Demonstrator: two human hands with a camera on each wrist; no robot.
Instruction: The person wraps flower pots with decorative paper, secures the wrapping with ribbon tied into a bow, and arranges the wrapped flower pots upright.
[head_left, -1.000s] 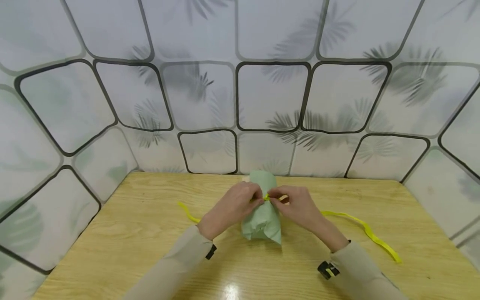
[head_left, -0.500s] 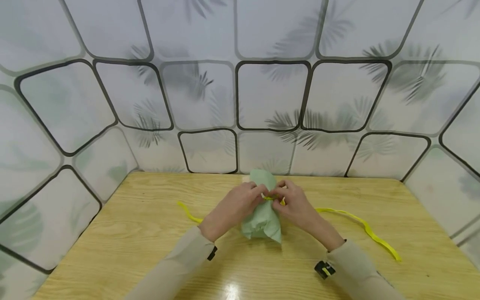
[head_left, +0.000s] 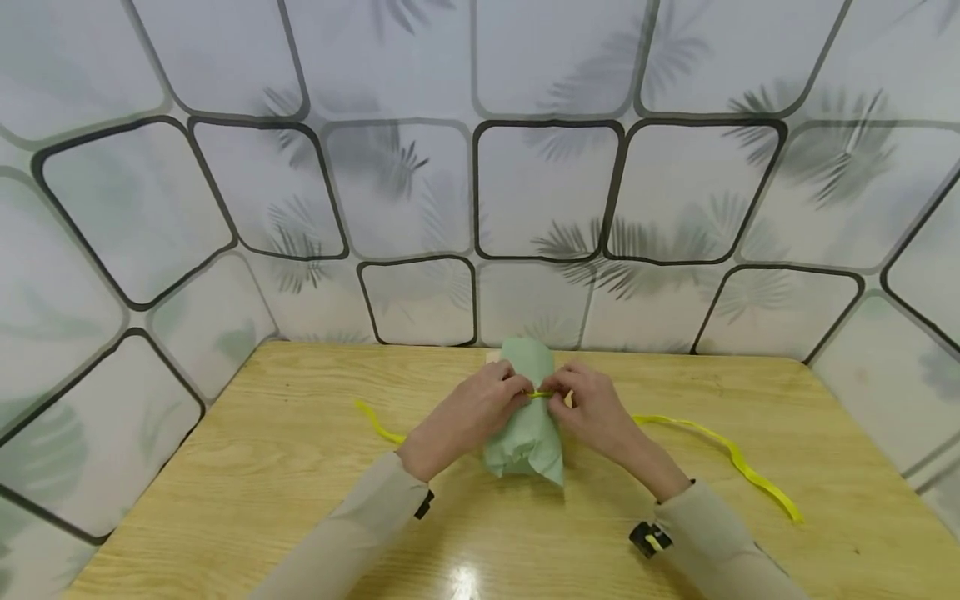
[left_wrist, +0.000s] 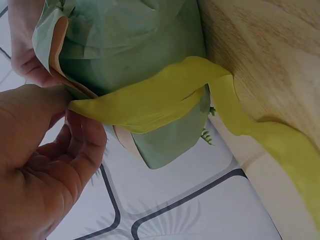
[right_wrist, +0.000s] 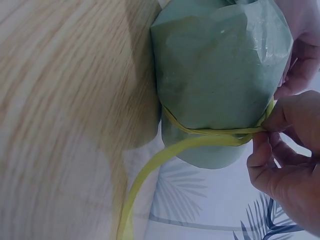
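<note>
A green paper-wrapped package (head_left: 522, 450) lies lengthwise on the table, its near end folded and crumpled. Round its middle runs a yellow ribbon (head_left: 540, 395), which stretches across the top between both hands. My left hand (head_left: 480, 404) pinches the ribbon at the package's left side; in the left wrist view that ribbon (left_wrist: 150, 102) lies flat down the paper, then bends onto the table. On the other side my right hand (head_left: 592, 408) pinches it between thumb and fingers. Two strands of ribbon (right_wrist: 210, 132) meet at those fingertips in the right wrist view.
One loose ribbon tail (head_left: 378, 423) lies on the wooden table (head_left: 285, 467) at the left. A longer tail (head_left: 738, 462) curves away to the right. Behind the table's far edge stands a patterned curtain (head_left: 547, 192).
The small yellow bunch on top of the package has become a straight strand between the hands. My right fingers moved slightly and changed their grip; the package has stayed in place.
</note>
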